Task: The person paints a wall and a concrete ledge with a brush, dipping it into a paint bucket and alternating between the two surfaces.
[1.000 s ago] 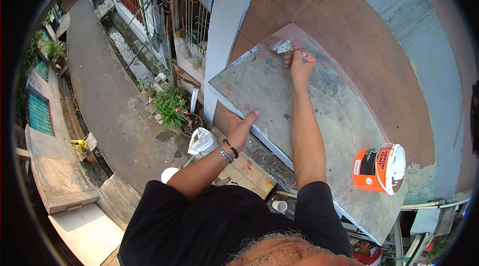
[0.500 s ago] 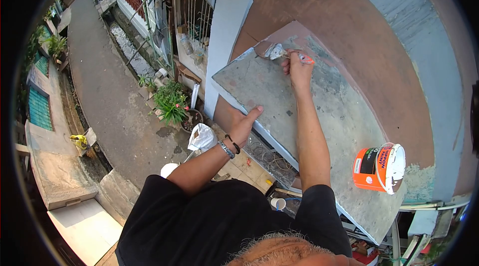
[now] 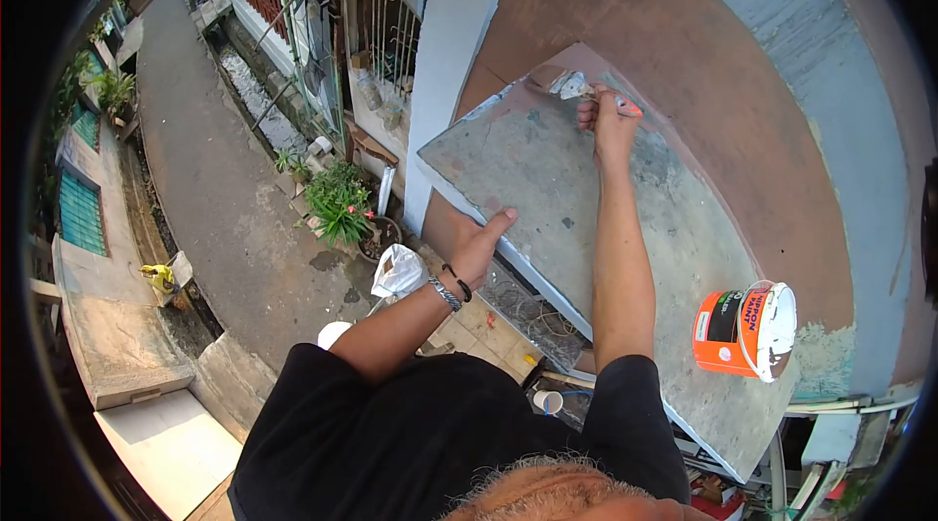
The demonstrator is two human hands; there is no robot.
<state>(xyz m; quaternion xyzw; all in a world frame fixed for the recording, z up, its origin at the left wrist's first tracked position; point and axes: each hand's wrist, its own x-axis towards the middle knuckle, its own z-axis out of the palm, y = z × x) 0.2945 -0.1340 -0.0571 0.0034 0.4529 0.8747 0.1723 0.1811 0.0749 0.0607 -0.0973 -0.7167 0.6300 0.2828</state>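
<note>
My right hand (image 3: 614,125) is closed around a paintbrush (image 3: 570,84) whose bristle end is coated white and whose orange-red handle end sticks out past the fist. The brush meets the far end of a grey concrete slab (image 3: 547,169), close to the brown wall. My left hand (image 3: 479,252) grips the slab's near edge, thumb on top; its other fingers are mostly hidden below the edge. On the slab's right part stands an orange paint bucket (image 3: 723,333), with white paint over its rim and inside.
Behind the slab curves a brown and blue-grey wall (image 3: 684,62). Below the left hand are a white sack (image 3: 399,272) and a potted plant (image 3: 342,208). A white cup (image 3: 548,402) sits under the slab. An alley (image 3: 205,150) with a drain runs along the left.
My right hand and the paintbrush have shifted right and slightly farther away, toward the wall side of the slab. The left hand keeps its hold on the edge.
</note>
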